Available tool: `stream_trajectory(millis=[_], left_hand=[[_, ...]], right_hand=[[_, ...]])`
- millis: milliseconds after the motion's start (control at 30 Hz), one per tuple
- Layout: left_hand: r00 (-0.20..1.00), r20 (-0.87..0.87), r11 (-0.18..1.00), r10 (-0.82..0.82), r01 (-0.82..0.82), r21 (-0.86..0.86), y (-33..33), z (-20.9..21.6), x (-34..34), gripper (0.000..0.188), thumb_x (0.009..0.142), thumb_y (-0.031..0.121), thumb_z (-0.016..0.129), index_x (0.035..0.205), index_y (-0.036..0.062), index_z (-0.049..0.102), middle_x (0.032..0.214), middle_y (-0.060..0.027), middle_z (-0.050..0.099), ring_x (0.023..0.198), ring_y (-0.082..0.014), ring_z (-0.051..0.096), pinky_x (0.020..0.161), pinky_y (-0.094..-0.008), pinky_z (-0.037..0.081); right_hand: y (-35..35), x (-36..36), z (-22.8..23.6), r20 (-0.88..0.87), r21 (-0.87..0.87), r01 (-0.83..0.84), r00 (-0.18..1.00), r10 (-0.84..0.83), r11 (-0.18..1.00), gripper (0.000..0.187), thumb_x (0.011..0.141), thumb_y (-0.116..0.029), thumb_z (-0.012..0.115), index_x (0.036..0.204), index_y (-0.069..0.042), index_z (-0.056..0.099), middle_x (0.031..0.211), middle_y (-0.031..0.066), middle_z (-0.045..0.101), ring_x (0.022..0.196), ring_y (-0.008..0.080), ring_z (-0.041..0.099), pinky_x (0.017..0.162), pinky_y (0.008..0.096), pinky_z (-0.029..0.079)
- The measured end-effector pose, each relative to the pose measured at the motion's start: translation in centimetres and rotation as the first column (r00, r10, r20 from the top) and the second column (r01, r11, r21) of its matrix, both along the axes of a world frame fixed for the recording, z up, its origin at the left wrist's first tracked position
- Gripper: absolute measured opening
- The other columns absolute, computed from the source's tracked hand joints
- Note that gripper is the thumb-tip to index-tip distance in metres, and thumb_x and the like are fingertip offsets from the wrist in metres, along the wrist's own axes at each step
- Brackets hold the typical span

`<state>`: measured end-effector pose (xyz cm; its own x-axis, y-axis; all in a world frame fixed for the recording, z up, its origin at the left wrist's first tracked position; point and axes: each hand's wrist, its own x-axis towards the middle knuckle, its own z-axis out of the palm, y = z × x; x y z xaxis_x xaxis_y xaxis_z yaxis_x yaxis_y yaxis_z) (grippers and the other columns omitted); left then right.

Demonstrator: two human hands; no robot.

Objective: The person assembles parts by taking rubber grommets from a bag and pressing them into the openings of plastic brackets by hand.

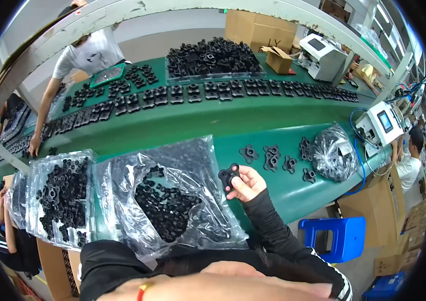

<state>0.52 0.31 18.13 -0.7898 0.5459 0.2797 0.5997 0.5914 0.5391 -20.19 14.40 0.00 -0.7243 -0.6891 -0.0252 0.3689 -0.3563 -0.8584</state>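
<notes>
My right hand pinches a flat black lobed plastic part between thumb and fingers, above the green bench. Just left of it lies an open clear plastic bag with a pile of small black parts in it. Close to the camera at the lower edge, my left hand is blurred and cut off, with a red band at the wrist, and its fingers cannot be made out. Several similar black lobed parts rest on the bench right of my right hand.
A clear tray of black parts sits at left, a bagged bundle at right. Beyond, a line of black parts runs along another bench surface, where a co-worker's hand reaches. A white machine and blue stool stand right.
</notes>
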Motion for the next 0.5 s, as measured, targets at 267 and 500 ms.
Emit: stream_trajectory(millis=[267, 500], left_hand=[[0.992, 0.08, 0.992, 0.103, -0.108, 0.069, 1.3, 1.6, -4.7, 0.032, 0.078, 0.017, 0.056, 0.107, 0.005, 0.054, 0.086, -0.0147, 0.059, 0.067, -0.023, 0.059, 0.063, -0.0309, 0.049], [0.971, 0.191, 0.97, 0.143, -0.176, 0.168, -1.2, 0.3, -4.8, 0.032, 0.078, 0.018, 0.057, 0.108, 0.0058, 0.054, 0.085, -0.014, 0.059, 0.068, -0.0229, 0.059, 0.065, -0.0314, 0.049]], right_hand=[[1.0, 0.2, -1.0, 0.034, 0.006, -0.039, 0.999, 0.039, 0.999, 0.032, 0.079, 0.001, 0.054, 0.11, 0.002, 0.042, 0.089, 0.0151, 0.054, 0.066, 0.0167, 0.056, 0.05, 0.0228, 0.052], [0.6, 0.2, -1.2, 0.008, -0.041, -0.006, 1.0, 0.006, 0.999, 0.032, 0.08, 0.002, 0.053, 0.11, 0.002, 0.042, 0.088, 0.0155, 0.054, 0.065, 0.0179, 0.056, 0.049, 0.0237, 0.052]])
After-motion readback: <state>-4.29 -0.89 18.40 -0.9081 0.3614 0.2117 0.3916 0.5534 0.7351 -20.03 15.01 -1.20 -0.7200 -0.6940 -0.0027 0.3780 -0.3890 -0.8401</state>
